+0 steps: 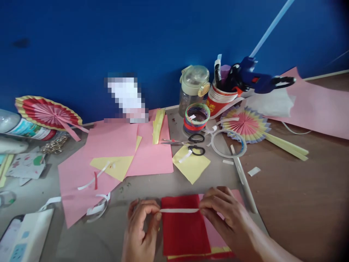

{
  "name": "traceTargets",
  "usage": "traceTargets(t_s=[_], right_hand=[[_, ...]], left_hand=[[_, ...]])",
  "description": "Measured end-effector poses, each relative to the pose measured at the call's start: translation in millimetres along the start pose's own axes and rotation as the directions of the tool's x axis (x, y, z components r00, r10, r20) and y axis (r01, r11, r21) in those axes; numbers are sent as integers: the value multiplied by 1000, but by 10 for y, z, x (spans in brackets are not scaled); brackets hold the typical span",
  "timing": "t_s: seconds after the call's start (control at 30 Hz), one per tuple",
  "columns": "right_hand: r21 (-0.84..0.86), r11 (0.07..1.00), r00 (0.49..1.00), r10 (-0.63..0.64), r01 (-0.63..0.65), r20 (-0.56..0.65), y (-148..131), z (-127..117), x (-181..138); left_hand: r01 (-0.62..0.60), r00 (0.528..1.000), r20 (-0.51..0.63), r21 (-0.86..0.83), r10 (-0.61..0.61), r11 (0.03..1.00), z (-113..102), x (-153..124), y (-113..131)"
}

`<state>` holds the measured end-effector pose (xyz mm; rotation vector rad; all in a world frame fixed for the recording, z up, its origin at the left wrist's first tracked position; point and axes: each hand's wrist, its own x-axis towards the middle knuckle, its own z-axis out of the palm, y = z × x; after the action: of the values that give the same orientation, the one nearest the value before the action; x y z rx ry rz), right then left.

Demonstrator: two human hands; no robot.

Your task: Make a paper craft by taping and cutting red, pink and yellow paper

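At the near edge of the table, the left hand and the right hand each pinch one end of a thin white strip, fingertips closed on it. The strip is stretched flat and level, its long axis running left to right across the top part of a red sheet. The red sheet lies with its long sides running away from the person, on top of a pink sheet and a yellow one whose edge shows at the bottom.

Bare grey tabletop lies open to the left of the left hand and just beyond the red sheet. Farther back the room closes in: a yellow square and scissors sit ahead, large pink paper spreads to the left, and a white stick lies close beside the right hand, angled away. Brown tabletop to the right is mostly open
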<state>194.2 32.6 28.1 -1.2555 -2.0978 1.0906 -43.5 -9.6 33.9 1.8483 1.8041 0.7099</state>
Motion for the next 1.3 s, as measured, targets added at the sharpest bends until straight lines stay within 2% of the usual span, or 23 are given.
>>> traceTargets(t_s=[0.13,0.23,0.33,0.4,0.57,0.67,0.77,0.9,1.1,1.3], right_hand=[[47,995,996,85,-86,24,18,81,-20],[70,985,987,161,-159,-27,49,127,-40],[21,992,990,129,-127,-59,88,110,-27],[-22,997,997,70,-71,-38,107,71,-3],[-45,998,999,-40,39,-24,119,-11,37],[-49,998,999,-28,27,-29,117,-9,48],[-58,998,996,2,-7,-84,122,26,50],[-66,995,991,62,-70,-122,132,75,24],[-50,983,981,169,-174,-96,111,62,8],[-46,985,982,162,-168,-100,119,59,-5]], left_hand=[[52,998,-23,85,-50,995,59,-20,-41],[39,998,-57,152,-31,988,121,-42,-83],[3,998,-63,190,9,982,170,-59,-110],[-12,998,-65,199,26,980,194,-60,-114],[38,994,-109,212,-15,977,237,-37,-96],[40,993,-118,212,-15,976,254,-24,-88],[23,993,-120,219,4,976,273,-19,-88],[55,989,-148,222,-22,974,297,-23,-87],[51,989,-148,224,-17,973,292,-16,-87],[65,988,-154,240,-28,969,316,-23,-72]])
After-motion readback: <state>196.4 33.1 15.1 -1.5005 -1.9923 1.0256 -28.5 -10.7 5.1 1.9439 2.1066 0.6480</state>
